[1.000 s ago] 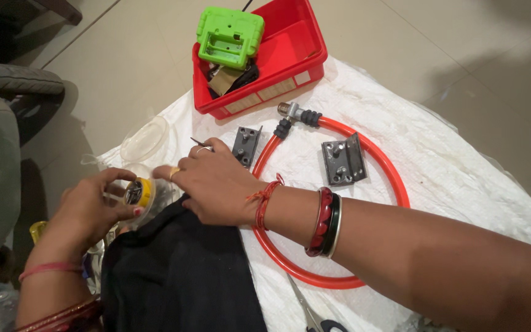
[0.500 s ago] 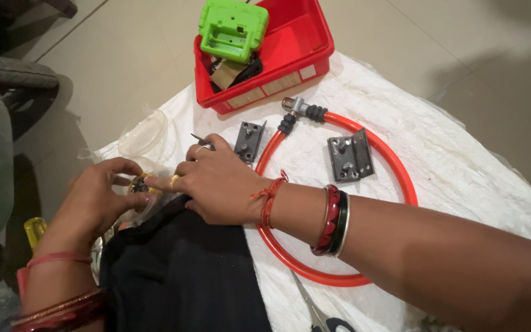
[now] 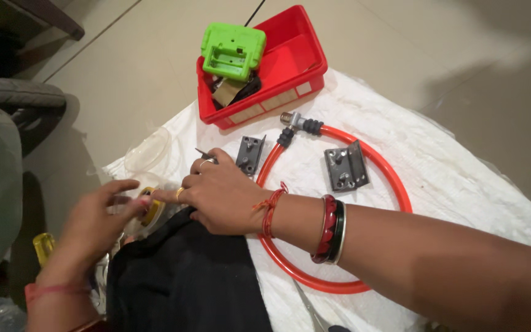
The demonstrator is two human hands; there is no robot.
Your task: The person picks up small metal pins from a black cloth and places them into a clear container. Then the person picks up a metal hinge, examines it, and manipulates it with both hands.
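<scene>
Two hands of yours meet at the left of the view, over a small round yellow-rimmed container (image 3: 149,208). Your left hand (image 3: 96,224) is blurred, its fingers spread loosely around the container's near side; I cannot tell whether it actually grips it. Your right hand (image 3: 216,193) lies palm down, fingers stretched leftward so that the fingertips touch the container's rim, with a thin dark metal tool (image 3: 204,154) poking out past the knuckles. Below both hands a black cloth (image 3: 182,276) covers the lower part of the scene, and the container sits at its upper left edge. All of this rests on a white woven sheet (image 3: 437,178) spread on the tiled floor. Your right forearm crosses an orange ring of hose (image 3: 394,184) with a metal fitting at its top. Inside that ring lies a grey metal hinge plate (image 3: 346,167); a second plate (image 3: 249,154) lies just outside it, near your right hand. Farther back, a red plastic bin (image 3: 290,61) holds a green plastic housing (image 3: 232,51).
</scene>
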